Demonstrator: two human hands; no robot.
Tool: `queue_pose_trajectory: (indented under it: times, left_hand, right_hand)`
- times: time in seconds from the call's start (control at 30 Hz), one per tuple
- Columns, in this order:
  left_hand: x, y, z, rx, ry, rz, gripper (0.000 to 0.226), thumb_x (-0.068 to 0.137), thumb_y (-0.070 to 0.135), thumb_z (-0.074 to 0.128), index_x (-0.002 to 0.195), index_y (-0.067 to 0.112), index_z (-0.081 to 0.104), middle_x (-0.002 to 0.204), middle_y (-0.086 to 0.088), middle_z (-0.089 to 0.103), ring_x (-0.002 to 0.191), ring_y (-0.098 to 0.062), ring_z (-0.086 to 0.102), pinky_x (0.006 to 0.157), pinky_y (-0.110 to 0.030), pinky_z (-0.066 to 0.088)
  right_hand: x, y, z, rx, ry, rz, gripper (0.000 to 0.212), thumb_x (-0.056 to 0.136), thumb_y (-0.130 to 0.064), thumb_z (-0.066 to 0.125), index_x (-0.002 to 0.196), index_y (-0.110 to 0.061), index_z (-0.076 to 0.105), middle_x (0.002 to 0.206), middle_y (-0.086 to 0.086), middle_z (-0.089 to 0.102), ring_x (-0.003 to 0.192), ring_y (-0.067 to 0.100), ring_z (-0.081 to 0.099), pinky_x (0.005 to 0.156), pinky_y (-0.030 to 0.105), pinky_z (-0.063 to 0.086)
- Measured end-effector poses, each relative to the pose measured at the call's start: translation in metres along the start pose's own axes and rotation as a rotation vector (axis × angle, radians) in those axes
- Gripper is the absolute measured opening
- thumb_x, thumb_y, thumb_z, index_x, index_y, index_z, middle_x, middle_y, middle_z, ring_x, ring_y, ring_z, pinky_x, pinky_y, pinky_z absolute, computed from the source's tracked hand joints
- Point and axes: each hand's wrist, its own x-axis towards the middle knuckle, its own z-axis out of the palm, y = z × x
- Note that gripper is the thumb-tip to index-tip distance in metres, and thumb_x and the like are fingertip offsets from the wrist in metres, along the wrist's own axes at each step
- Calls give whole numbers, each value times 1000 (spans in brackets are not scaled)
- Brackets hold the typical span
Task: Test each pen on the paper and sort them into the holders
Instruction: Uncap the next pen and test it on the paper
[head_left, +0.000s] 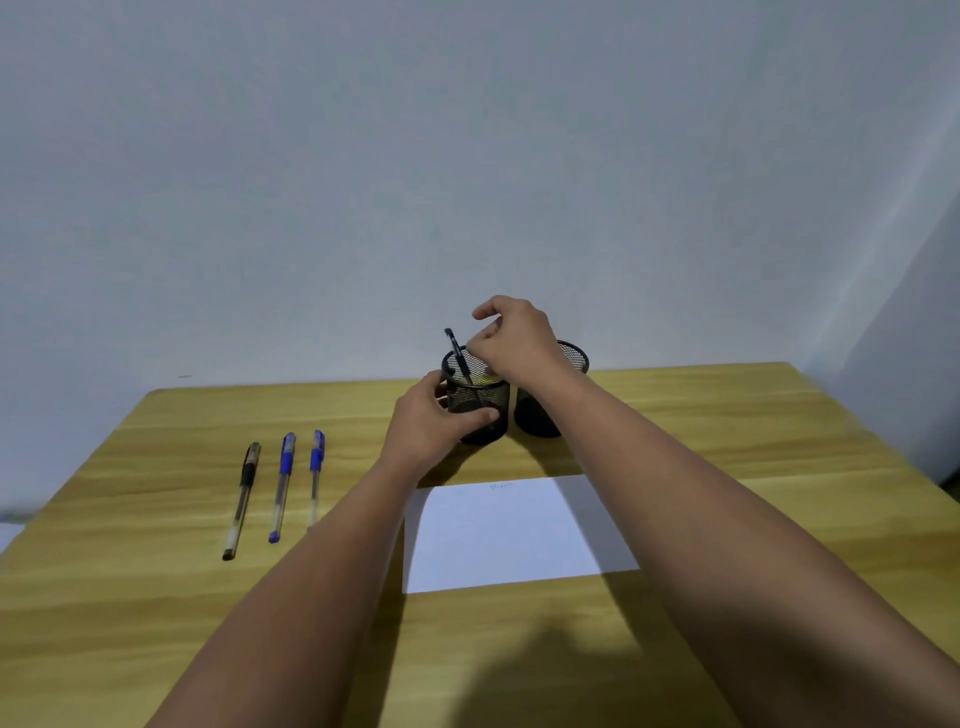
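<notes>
Left hand gripping left mesh holder at table 12 o'clock, right hand above it, fingers loosely curled beside black pen leaning inside, whether they pinch it cannot be told, right holder touching at 3 o'clock, paper at 6 o'clock, three pens at 9 o'clock.

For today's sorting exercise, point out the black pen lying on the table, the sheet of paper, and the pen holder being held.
black pen (242, 493), head view, mid barrel.
paper (514, 535), head view, blank middle.
pen holder (480, 397), head view, front mesh wall.

Table light wood grain, smooth, faint sheen; 2 holders black wire mesh; paper white, matt; pens clear plastic barrels
</notes>
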Motion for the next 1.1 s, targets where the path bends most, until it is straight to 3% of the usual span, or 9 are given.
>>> queue_pose_trajectory:
  times: [0.13, 0.2, 0.33, 0.53, 0.63, 0.77, 0.9, 1.0, 1.1]
  left_hand:
    - [-6, 3, -8, 48, 5, 5, 75, 67, 39, 92, 133, 21, 62, 118, 6, 70, 101, -6, 66, 87, -25, 54]
    - [-11, 7, -19, 124, 19, 9, 82, 69, 47, 89, 140, 24, 56, 121, 7, 67, 108, -10, 62, 93, -31, 54]
    - [-25, 13, -59, 296, 89, 54, 57, 85, 52, 73, 135, 27, 61, 119, 11, 68, 107, -8, 64, 91, -37, 57]
    - [-50, -15, -148, 469, 204, -1, 22, 94, 34, 63, 115, 30, 70, 110, 11, 72, 101, -12, 68, 85, -35, 55]
    - [-63, -38, -186, 604, 198, -48, 29, 95, 19, 57, 119, 31, 70, 120, 8, 71, 107, -14, 65, 86, -36, 55]
    - [-68, -71, -217, 724, 72, -19, 43, 88, 9, 60, 127, 26, 70, 136, 3, 65, 125, -22, 60, 97, -36, 51]
    - [-64, -93, -231, 852, -77, 98, 40, 94, 14, 61, 130, 29, 69, 143, 2, 61, 130, -25, 57, 97, -38, 52]
    - [-60, -104, -237, 868, -68, 154, 42, 92, 12, 61, 130, 28, 70, 140, 0, 64, 124, -28, 61, 93, -39, 54]
    - [-60, -108, -242, 860, -20, 193, 39, 90, 11, 63, 125, 23, 72, 133, -1, 68, 117, -28, 64, 89, -42, 56]
  right_hand:
    - [-8, -8, 0, -29, 63, -55, 29, 91, -14, 68, 119, -18, 74, 76, -13, 68, 72, 5, 62, 81, 28, 52]
    - [-14, -16, 1, -46, 124, -101, 25, 93, -18, 66, 116, -21, 76, 86, -11, 70, 78, 12, 65, 81, 30, 52]
    - [-29, -39, 5, 5, 176, -165, 18, 95, -22, 66, 109, -22, 78, 90, -9, 72, 86, 18, 68, 79, 33, 55]
    - [-53, -78, 52, 34, -27, -165, 12, 90, -20, 70, 85, -28, 77, 77, -13, 69, 80, 13, 67, 78, 29, 54]
    - [-66, -94, 89, -25, -250, -158, 12, 88, -16, 71, 82, -21, 80, 79, -7, 73, 85, 19, 72, 81, 32, 58]
    - [-89, -104, 139, -106, -490, -118, 14, 89, -16, 74, 76, -21, 78, 88, 0, 79, 90, 21, 75, 87, 40, 64]
    - [-107, -111, 173, -220, -552, -92, 15, 89, -27, 74, 80, -15, 74, 87, 5, 76, 90, 29, 75, 76, 40, 63]
    - [-113, -119, 183, -363, -515, -146, 32, 87, -39, 75, 70, -22, 53, 85, 2, 63, 90, 31, 67, 71, 33, 47]
    - [-114, -122, 192, -424, -506, -168, 42, 89, -40, 74, 70, -25, 41, 89, 1, 56, 101, 31, 66, 75, 35, 44]
